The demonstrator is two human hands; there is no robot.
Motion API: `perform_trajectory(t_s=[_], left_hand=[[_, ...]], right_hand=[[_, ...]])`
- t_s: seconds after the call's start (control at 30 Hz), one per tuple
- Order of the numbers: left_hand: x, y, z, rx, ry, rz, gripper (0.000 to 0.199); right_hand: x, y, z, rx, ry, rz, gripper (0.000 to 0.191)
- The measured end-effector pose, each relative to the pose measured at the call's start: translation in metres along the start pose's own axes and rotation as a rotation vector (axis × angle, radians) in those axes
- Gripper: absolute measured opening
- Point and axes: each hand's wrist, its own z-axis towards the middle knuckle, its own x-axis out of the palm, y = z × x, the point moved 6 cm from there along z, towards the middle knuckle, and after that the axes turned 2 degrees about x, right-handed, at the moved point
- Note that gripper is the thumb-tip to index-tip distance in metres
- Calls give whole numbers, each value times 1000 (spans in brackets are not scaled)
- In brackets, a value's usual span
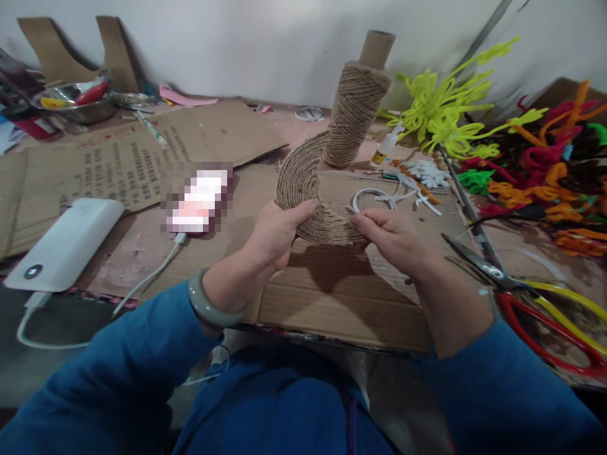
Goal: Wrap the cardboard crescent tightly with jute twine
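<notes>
Between my hands is a crescent-shaped piece covered in rows of jute twine (298,180), raised above a cardboard sheet (341,303). My left hand (277,237) grips its lower left side, thumb on top and fingers underneath. The right end is pinched between the thumb and fingers of my right hand (389,237). Behind the piece stands a spool of jute twine (358,107) on a cardboard tube, leaning slightly right. Just beyond my right hand lies a loop of white strip (374,193). A small glue bottle (386,146) is near the spool.
Scissors (497,275) with red and yellow handles lie at right. Bright pipe-cleaner flowers (441,114) and a colourful heap (554,183) fill the back right. A white power bank (71,243), cabled phone (199,199), printed cardboard (128,151) and metal bowl (85,110) occupy the left.
</notes>
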Motion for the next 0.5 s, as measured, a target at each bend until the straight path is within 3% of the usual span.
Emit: perform_trajectory(t_s=[0.1,0.27,0.5], left_hand=[[2,1,-1,2,24,14,22],[1,6,-4,-66,-24,31,21],[6,14,-6,-100,43,46,26]], right_hand=[[-1,-1,1,-7,-31,38,55],[3,10,-2,-150,-76,-132,50],[3,2,0,-97,-88,3,52]])
